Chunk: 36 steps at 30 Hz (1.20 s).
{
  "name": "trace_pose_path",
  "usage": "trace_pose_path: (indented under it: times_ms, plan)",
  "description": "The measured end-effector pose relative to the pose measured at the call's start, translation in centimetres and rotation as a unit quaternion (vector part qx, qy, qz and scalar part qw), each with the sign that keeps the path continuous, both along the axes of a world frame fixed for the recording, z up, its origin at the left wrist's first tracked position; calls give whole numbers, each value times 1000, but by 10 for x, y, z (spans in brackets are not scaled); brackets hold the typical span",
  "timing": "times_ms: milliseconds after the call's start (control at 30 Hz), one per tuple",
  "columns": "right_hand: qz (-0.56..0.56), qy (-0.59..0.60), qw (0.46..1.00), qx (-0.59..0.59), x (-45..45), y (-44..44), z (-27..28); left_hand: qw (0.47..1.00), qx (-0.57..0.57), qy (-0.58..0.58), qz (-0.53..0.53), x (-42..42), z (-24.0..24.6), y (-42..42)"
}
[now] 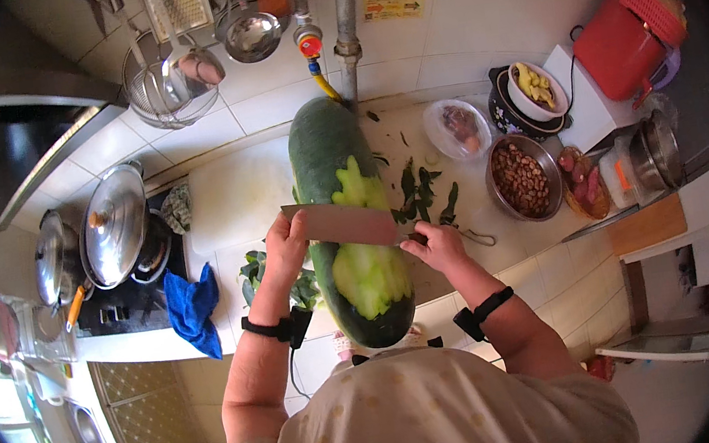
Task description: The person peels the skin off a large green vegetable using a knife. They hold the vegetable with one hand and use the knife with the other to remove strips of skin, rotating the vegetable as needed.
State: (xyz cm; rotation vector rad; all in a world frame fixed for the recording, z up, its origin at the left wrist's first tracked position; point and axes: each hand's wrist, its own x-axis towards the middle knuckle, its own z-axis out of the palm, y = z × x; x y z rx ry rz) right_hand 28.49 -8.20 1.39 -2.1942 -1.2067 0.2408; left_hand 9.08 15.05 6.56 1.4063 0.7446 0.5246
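Observation:
A large winter melon (324, 135) lies lengthwise before me, its near end past the counter's front edge. Part of its dark green rind is pared off, baring pale green flesh (371, 276). Across its middle I hold a cleaver (348, 222) with a broad metal blade. My right hand (440, 244) is closed round the handle at the right. At the other end, my left hand (287, 243) grips the tip of the blade, thumb on top. Dark rind peelings (417, 187) lie right of the melon, and more peelings (258, 273) are heaped to its left.
Left of the melon are a white cutting board (238, 189), a blue cloth (193, 301) and a lidded pan (114, 218) on the stove. To the right stand a metal bowl of brown nuts or beans (522, 177), a plastic tub (457, 129) and a basket of reddish tubers (582, 183).

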Motion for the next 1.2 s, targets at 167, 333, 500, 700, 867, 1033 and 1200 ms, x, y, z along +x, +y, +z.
trace_pose_path:
  times_ms: [167, 333, 500, 700, 867, 1033, 1200]
  plan:
    - [8, 21, 1000, 9, 7, 5, -10, 995, 98, 15, 32, 14, -5, 4]
    - [-35, -6, 997, 68, 9, 6, -20, 993, 108, 12, 43, 37, -5, 4]
    - [25, 3, 999, 40, 8, -4, -18, 993, 43, 83, 69, 11, 4, -15]
    - [64, 25, 998, 3, 17, -5, -5, 994, 14, 55, 90, 4, 11, -20]
    - [79, 8, 997, -23, 19, -4, 6, 993, -27, 42, 107, 6, 14, -25]
    - [60, -50, 997, -20, 16, -2, 6, 993, -29, -24, 112, 8, 1, -22]
    - [18, -73, 996, 42, 12, 5, -5, 994, 24, 78, 71, 16, -1, -4]
